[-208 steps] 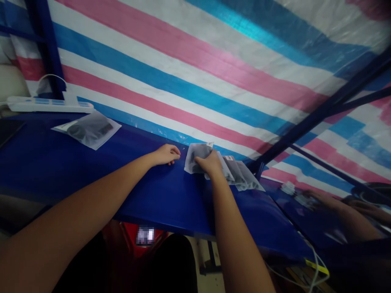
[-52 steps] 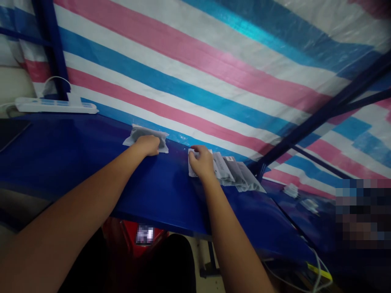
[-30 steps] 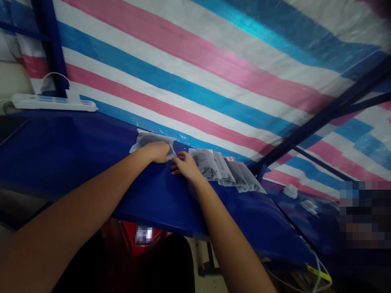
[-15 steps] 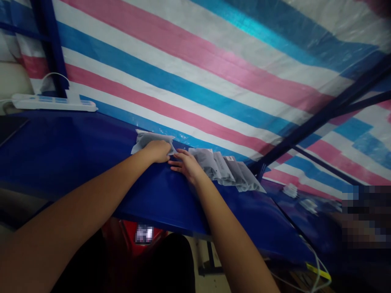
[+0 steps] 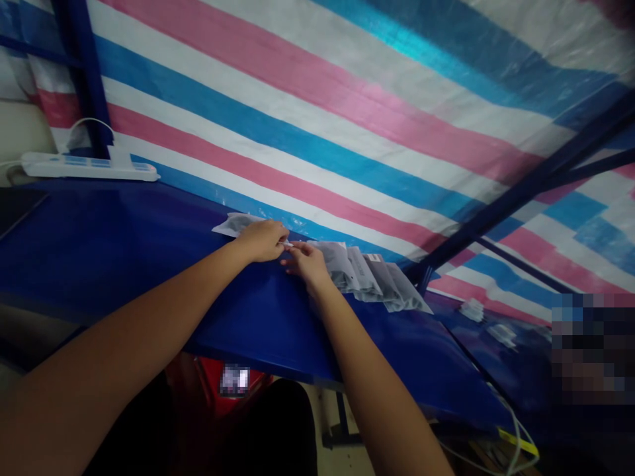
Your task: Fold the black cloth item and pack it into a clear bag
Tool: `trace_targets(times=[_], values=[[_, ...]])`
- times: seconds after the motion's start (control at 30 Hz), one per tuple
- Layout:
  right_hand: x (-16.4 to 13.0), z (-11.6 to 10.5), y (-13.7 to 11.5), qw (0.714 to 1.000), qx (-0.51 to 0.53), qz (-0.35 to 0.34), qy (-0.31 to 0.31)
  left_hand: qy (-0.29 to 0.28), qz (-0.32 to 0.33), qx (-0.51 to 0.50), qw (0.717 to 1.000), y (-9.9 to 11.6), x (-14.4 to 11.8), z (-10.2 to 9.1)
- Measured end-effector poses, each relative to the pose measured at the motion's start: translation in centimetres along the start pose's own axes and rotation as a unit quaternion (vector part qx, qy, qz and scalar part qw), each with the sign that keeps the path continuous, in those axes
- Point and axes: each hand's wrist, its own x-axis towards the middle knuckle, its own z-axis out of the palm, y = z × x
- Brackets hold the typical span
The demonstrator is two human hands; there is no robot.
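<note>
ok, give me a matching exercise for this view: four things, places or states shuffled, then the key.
1. power strip
2. single bag
3. row of bags
4. striped sheet

A. overlapping one another, by the right hand
B. stretched behind the table
C. at the left hand, partly hidden by it
D. white, at the table's back left

Pairs: 1-D, 2-C, 3-A, 4-B
</note>
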Motion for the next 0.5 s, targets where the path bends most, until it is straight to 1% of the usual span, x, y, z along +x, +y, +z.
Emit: trace_targets(times=[0.07,0.13,0.2,0.33,0.4,0.47,0.5], values=[[0.4,-0.1,0.5,0.995,-0.087,-0.049,0.029,-0.007,0.003,-0.005,1.0,0.2,-0.1,-0.1],[0.8,-0.3,0.9,0.984,-0.148,-0.088,0.042,-0.009,0.016,-0.016,1.0,0.3,-0.2,-0.2],[0.9,-0.5,1.1,0.978,-0.17,-0.106,0.052,-0.004,0.026,-0.024,0.999,0.4,-0.2,-0.3],[0.9,-0.9,0.9,0.972,-0.189,-0.126,0.062,0.014,0.023,-0.032,0.999,0.8,-0.2,-1.1],[0.8,-1.1,0.7,0.955,-0.24,-0.161,0.066,0.032,0.042,-0.048,0.997,1.8,-0.4,-1.5],[0.8,-1.1,0.6,0.927,-0.307,-0.201,0.078,0.048,0.073,-0.078,0.993,3.3,-0.5,-1.8],[0.8,-1.2,0.6,0.915,-0.333,-0.212,0.085,0.041,0.084,-0.096,0.991,4.1,-0.6,-1.8]])
